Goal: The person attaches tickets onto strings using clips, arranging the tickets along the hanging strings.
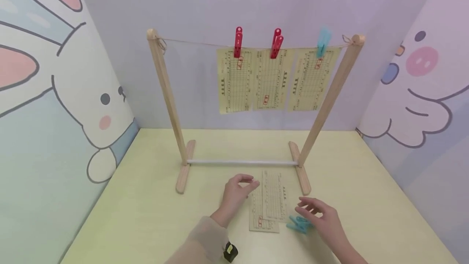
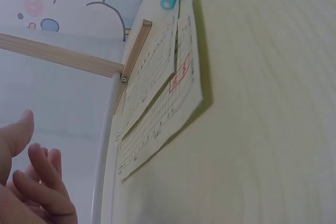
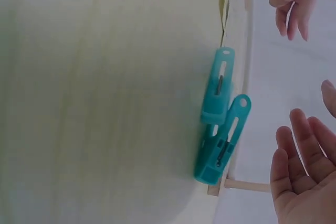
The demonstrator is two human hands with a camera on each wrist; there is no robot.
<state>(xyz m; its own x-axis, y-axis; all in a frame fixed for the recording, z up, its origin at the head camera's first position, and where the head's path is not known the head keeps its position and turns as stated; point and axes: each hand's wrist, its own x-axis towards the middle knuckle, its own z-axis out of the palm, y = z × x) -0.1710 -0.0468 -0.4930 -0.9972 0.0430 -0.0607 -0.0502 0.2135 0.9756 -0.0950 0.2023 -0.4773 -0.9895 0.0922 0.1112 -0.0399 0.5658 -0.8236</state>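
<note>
Yellow printed paper slips [image 1: 269,205] lie below the wooden drying rack [image 1: 170,105], two teal plastic clothespins [image 1: 298,224] half-hidden by the loose-fingered, empty right hand [image 1: 324,217], left hand [image 1: 238,190] likewise.

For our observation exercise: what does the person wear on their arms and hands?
The left hand is bare; its forearm has a loose beige sleeve with a small black device with a yellow mark at the wrist. The right hand and visible forearm are bare.
</note>
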